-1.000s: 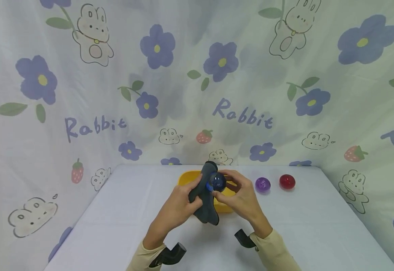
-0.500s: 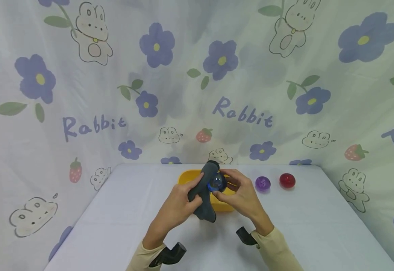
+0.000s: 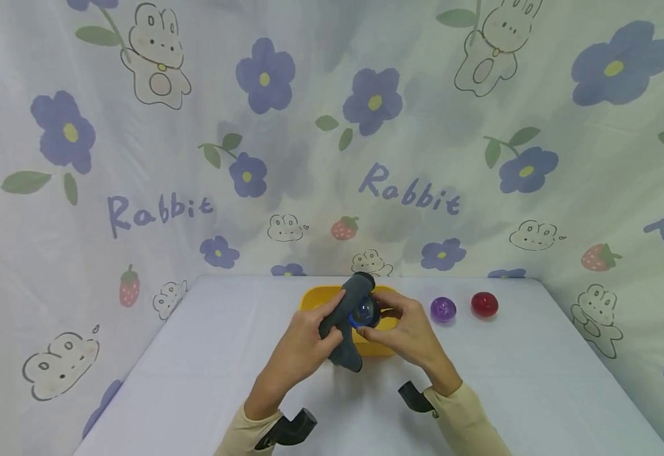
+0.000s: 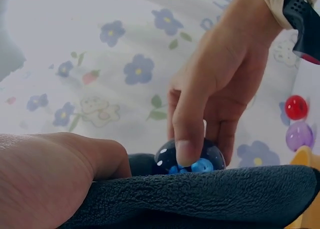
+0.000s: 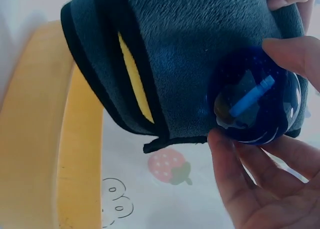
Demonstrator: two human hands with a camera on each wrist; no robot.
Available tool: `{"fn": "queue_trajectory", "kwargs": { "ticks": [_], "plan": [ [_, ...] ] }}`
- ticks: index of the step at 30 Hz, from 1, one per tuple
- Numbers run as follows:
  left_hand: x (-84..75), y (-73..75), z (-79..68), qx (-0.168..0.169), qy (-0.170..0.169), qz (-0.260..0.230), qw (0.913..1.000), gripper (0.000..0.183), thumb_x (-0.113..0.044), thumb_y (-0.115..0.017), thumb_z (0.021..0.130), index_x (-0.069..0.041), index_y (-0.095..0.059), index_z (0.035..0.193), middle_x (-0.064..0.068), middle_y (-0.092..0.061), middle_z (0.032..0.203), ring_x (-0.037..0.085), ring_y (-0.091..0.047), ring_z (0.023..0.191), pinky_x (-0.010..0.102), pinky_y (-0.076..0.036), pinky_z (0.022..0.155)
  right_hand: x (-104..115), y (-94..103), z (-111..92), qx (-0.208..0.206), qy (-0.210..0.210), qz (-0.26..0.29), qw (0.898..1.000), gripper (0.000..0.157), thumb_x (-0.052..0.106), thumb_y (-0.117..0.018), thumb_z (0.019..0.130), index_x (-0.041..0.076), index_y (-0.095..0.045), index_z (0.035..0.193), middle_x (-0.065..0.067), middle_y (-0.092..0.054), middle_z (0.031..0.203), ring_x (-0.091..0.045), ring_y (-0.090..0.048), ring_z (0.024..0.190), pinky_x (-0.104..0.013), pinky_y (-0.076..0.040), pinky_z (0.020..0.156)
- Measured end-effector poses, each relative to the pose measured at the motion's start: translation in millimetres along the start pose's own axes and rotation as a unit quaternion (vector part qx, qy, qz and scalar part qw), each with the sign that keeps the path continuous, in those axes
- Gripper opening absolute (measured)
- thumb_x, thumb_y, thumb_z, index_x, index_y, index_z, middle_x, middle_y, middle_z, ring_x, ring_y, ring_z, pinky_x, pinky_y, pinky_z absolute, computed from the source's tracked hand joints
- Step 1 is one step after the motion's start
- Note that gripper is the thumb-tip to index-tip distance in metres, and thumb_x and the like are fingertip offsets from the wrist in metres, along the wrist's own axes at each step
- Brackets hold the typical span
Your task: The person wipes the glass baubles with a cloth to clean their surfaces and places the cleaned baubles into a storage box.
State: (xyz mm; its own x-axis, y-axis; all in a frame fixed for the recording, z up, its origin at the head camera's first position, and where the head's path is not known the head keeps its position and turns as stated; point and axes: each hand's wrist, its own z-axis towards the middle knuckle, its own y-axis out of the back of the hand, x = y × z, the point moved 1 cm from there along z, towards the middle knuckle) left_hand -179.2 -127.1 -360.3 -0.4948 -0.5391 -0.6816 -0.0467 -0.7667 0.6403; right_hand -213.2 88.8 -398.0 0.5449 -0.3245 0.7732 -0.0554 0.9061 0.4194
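In the head view my left hand (image 3: 300,345) grips a folded dark grey plush cloth (image 3: 348,351) with black edging. My right hand (image 3: 408,329) holds a clear blue ball (image 3: 363,312) by its sides, against the cloth's right face. In the right wrist view the ball (image 5: 252,101) has a light blue stick-like piece showing in it, and the thumb and several fingers are around it. The left wrist view shows the cloth (image 4: 200,196) hiding the ball's lower part. Most of the left fingers are hidden behind the cloth.
Behind the hands stands a yellow tub (image 3: 376,349), partly covered by them. To its right a purple ball (image 3: 443,310) and a red ball (image 3: 484,304) lie on the white table (image 3: 223,354). A printed curtain (image 3: 320,145) hangs at the back.
The ball has turned a little in my right hand and shifted slightly against the cloth. The cloth's lower tip has moved a bit up and left. Both hands stay nearly in place.
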Motion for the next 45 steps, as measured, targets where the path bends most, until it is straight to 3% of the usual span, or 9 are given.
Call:
{"fn": "queue_trajectory", "kwargs": {
  "ticks": [4,13,29,38,45],
  "plan": [
    [0.6,0.3,0.4,-0.006,-0.008,0.010,0.9999,0.065,0.003,-0.060,0.087,-0.005,-0.052,0.151,-0.003,-0.041,0.067,-0.003,-0.030,0.045,0.017,-0.032,0.046,1.7,-1.2,-0.5,0.012,0.002,0.005,1.000,0.058,0.020,-0.089,0.077,0.007,-0.071,0.130,-0.007,-0.076,0.118,-0.020,-0.074,0.101,-0.033,-0.059,0.096],
    [3.1,0.6,0.7,0.000,-0.015,0.021,0.9997,0.065,0.004,-0.061,0.086,-0.002,-0.052,0.150,-0.001,-0.046,0.070,-0.003,-0.028,0.046,0.017,-0.031,0.045,7.5,-3.9,-2.7,0.029,0.018,0.019,0.999,0.058,0.017,-0.090,0.076,0.004,-0.070,0.129,-0.009,-0.075,0.117,-0.019,-0.075,0.099,-0.030,-0.059,0.095],
    [6.7,3.7,0.8,0.026,0.013,0.004,0.9996,0.065,-0.001,-0.062,0.087,-0.001,-0.050,0.151,-0.006,-0.039,0.061,-0.002,-0.029,0.042,0.014,-0.030,0.044,11.8,-4.4,-4.9,-0.005,0.034,0.050,0.998,0.056,0.009,-0.087,0.076,0.006,-0.070,0.129,-0.012,-0.073,0.125,-0.025,-0.072,0.110,-0.029,-0.058,0.096],
    [6.6,3.3,1.8,0.032,0.021,-0.019,0.9991,0.064,-0.002,-0.061,0.088,0.002,-0.048,0.151,0.001,-0.054,0.070,0.000,-0.037,0.042,0.015,-0.033,0.044,10.9,-3.1,-4.1,-0.032,0.048,0.068,0.996,0.059,0.007,-0.088,0.077,0.012,-0.067,0.132,-0.010,-0.069,0.131,-0.025,-0.068,0.114,-0.038,-0.059,0.095],
    [6.2,3.3,0.5,0.038,0.016,-0.030,0.9987,0.062,-0.001,-0.061,0.089,0.004,-0.049,0.150,0.006,-0.059,0.076,0.001,-0.043,0.044,0.016,-0.036,0.044,7.6,-3.0,-3.3,-0.042,0.044,0.060,0.996,0.060,0.006,-0.087,0.077,0.010,-0.064,0.132,-0.011,-0.068,0.130,-0.028,-0.068,0.115,-0.039,-0.058,0.097]
  ]
}}
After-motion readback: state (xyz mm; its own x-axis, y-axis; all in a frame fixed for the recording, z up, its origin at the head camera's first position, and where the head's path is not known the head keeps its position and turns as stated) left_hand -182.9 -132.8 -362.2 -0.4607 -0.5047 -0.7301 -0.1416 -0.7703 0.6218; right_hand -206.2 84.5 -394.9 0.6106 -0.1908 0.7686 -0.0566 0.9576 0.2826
